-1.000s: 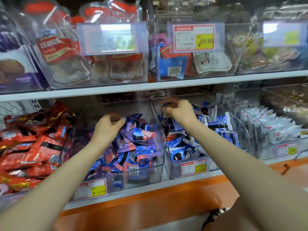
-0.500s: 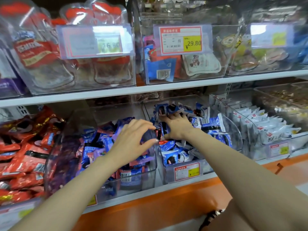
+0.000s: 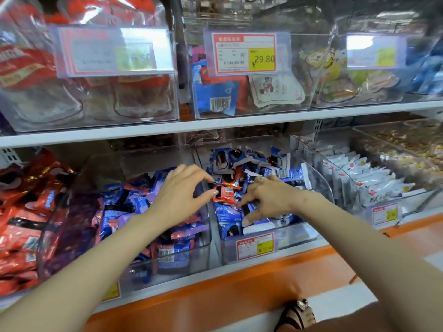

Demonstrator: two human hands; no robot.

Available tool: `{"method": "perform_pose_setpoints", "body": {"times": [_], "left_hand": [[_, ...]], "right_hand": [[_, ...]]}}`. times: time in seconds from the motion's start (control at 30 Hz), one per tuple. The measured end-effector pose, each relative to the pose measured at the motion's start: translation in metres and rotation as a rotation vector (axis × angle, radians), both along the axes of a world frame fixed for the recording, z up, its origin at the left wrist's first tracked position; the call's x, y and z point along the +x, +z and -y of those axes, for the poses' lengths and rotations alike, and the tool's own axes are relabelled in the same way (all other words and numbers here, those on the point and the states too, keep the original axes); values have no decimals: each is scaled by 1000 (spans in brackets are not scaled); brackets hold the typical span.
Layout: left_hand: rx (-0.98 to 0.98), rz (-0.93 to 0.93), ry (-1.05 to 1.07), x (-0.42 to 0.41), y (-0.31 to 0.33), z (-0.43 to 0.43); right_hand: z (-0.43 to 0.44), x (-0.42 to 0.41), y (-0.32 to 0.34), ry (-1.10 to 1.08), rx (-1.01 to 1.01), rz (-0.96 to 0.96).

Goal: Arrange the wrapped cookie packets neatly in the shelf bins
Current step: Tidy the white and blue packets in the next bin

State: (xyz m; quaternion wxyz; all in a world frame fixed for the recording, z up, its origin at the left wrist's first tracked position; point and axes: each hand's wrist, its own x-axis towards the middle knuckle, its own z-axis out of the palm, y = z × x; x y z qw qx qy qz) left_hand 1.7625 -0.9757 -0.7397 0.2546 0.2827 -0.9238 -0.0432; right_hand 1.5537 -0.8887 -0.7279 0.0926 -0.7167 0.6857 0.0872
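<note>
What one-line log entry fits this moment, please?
left hand: open beside red wrapped packet | right hand: on blue wrapped packets | clear plastic bin: untidy

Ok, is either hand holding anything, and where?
Cannot tell. The left hand has thumb and forefinger at the left end of the small red foil packet, pinch unclear. The right hand rests spread fingers on blue-and-white wrapped packets.
</note>
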Motion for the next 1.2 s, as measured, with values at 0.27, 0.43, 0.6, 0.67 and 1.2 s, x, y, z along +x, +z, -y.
{"method": "perform_pose_setpoints", "body": {"times": [0.27,0.43,0.6,0.67,1.2], "left_hand": [[76,213,18,-45,24,16],[246,610,-136,-97,21,44],[245,873,-192,-125,9,58],[172,950,-196,-131,6,61],[142,789,-240,-122,8,73]], "right_hand": [[-3,-13,10,-101,-240,308],[-6,-39,6,-180,-341,270],[-17,-50,-1,-222,-352,322],[-18,-53,-6,-218,-354,332],[-16,-48,-5,-229,-315,322]]}}
